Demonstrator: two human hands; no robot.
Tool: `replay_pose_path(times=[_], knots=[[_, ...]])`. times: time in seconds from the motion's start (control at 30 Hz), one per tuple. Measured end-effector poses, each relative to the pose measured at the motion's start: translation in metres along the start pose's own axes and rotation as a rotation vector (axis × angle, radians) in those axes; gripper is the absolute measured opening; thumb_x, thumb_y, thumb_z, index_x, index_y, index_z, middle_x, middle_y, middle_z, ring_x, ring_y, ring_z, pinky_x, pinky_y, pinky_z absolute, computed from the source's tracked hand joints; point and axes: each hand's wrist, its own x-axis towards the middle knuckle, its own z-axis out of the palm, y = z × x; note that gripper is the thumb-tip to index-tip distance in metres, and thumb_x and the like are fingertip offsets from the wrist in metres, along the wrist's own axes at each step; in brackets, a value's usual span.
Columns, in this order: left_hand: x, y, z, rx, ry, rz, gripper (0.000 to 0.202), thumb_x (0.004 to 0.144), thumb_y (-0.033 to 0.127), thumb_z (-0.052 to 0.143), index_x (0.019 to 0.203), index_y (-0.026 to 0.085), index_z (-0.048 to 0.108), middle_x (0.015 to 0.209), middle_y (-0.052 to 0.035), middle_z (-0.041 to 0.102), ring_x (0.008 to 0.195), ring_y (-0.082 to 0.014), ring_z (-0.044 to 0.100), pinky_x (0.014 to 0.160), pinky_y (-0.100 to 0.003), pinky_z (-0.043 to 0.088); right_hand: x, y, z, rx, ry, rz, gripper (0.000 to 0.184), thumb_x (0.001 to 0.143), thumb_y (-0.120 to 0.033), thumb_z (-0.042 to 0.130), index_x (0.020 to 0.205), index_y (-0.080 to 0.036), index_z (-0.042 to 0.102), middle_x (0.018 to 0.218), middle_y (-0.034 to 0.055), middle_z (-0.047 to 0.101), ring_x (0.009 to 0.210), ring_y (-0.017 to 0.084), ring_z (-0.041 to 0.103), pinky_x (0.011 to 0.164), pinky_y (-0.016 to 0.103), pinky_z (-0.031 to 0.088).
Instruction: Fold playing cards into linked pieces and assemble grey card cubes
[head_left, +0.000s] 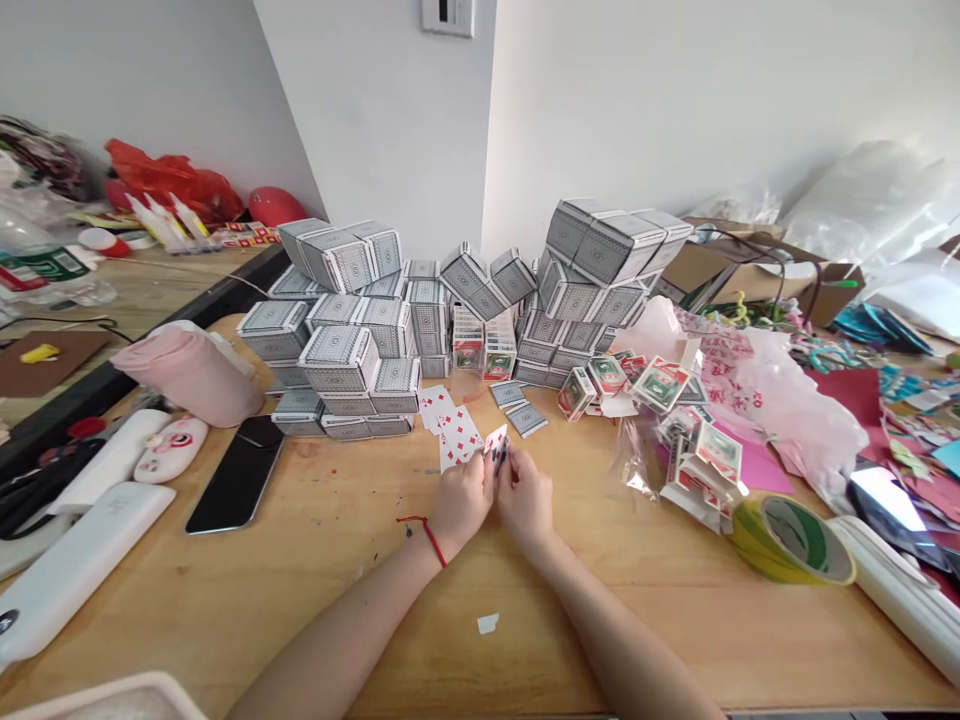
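Close together over the middle of the table, my left hand and my right hand both pinch playing cards. One held card shows red diamonds; how many cards there are I cannot tell. My left wrist wears a red string. Just beyond my left hand, several diamond cards lie face up and overlapping. Face-down cards with grey backs rest a little farther off to the right. Behind them stand stacks of grey-patterned card blocks on the left and right, with tilted blocks between.
Left of my arms lie a black phone, a pink cloth roll and a white device. On the right are opened card boxes, yellow tape and a plastic bag. A paper scrap lies between my forearms.
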Motion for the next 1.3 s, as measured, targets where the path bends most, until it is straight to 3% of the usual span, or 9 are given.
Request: replay_pose_path(times=[0.17,0.3,0.47,0.57,0.67,0.87,1.0,1.13,1.3], knots=[[0.000,0.002,-0.002,-0.065,0.007,0.037,0.034,0.093,0.026,0.025,0.068,0.018,0.046,0.048,-0.0026,0.054,0.041,-0.0128,0.051,0.044,-0.025,0.029,-0.004,-0.004,-0.002,0.016,0.044,0.012,0.029,0.075,-0.031,0.052,0.100,-0.023,0.064,0.075,0.0063,0.066,0.062,0.019,0.056,0.058,0.027,0.038],[0.005,-0.005,-0.002,-0.200,0.025,-0.149,0.034,0.092,0.028,0.028,0.061,0.020,0.039,0.044,0.0011,0.046,0.038,-0.0105,0.042,0.043,-0.024,0.025,0.007,-0.005,-0.007,0.281,-0.060,0.069,0.023,0.075,-0.039,0.053,0.084,-0.021,0.065,0.066,0.0020,0.063,0.058,0.016,0.053,0.057,0.026,0.039],[0.009,-0.005,-0.002,-0.459,0.020,-0.324,0.037,0.090,0.034,0.029,0.056,0.020,0.032,0.043,0.0039,0.038,0.038,-0.0087,0.035,0.042,-0.023,0.025,0.020,-0.012,-0.008,0.929,-0.241,0.395,0.027,0.071,-0.047,0.058,0.076,-0.020,0.061,0.072,0.0013,0.066,0.070,0.019,0.061,0.058,0.027,0.045],[0.008,-0.002,-0.002,-0.544,-0.008,-0.371,0.037,0.090,0.037,0.030,0.057,0.020,0.034,0.044,0.0041,0.037,0.039,-0.0087,0.034,0.042,-0.022,0.025,0.017,-0.018,-0.006,1.082,-0.365,0.552,0.025,0.068,-0.045,0.061,0.075,-0.021,0.060,0.077,0.0026,0.068,0.076,0.021,0.063,0.060,0.028,0.047],[0.006,0.000,-0.001,-0.561,-0.014,-0.377,0.036,0.089,0.037,0.031,0.058,0.020,0.036,0.045,0.0037,0.039,0.040,-0.0089,0.035,0.042,-0.023,0.026,0.011,-0.020,-0.003,1.126,-0.374,0.610,0.025,0.069,-0.044,0.060,0.079,-0.021,0.060,0.076,0.0030,0.069,0.073,0.021,0.064,0.058,0.029,0.047],[0.004,0.003,-0.003,-0.535,-0.013,-0.347,0.033,0.089,0.034,0.031,0.060,0.020,0.038,0.046,0.0026,0.043,0.041,-0.0090,0.039,0.042,-0.022,0.027,0.006,-0.015,0.001,0.977,-0.311,0.502,0.032,0.067,-0.050,0.062,0.079,-0.021,0.057,0.071,0.0026,0.066,0.066,0.019,0.061,0.051,0.025,0.042],[0.003,0.006,-0.004,-0.523,-0.012,-0.342,0.035,0.090,0.036,0.030,0.060,0.020,0.038,0.045,0.0031,0.042,0.040,-0.0088,0.037,0.042,-0.022,0.026,0.005,-0.012,0.003,0.763,-0.239,0.347,0.040,0.071,-0.060,0.054,0.067,-0.020,0.050,0.057,-0.0016,0.055,0.052,0.013,0.049,0.046,0.023,0.034],[0.004,0.004,-0.001,-0.484,-0.030,-0.315,0.038,0.091,0.036,0.029,0.058,0.019,0.038,0.045,0.0025,0.043,0.040,-0.0091,0.038,0.043,-0.023,0.025,0.005,-0.010,0.000,0.464,-0.119,0.145,0.044,0.078,-0.059,0.045,0.059,-0.020,0.043,0.052,-0.0037,0.044,0.048,0.010,0.037,0.047,0.023,0.030],[0.006,-0.005,0.002,-0.372,-0.067,-0.235,0.042,0.091,0.034,0.027,0.054,0.019,0.040,0.044,0.0011,0.044,0.039,-0.0098,0.039,0.043,-0.024,0.023,0.011,-0.007,-0.012,0.186,-0.079,-0.064,0.036,0.083,-0.050,0.043,0.066,-0.020,0.053,0.055,-0.0015,0.047,0.053,0.012,0.038,0.051,0.024,0.031]])
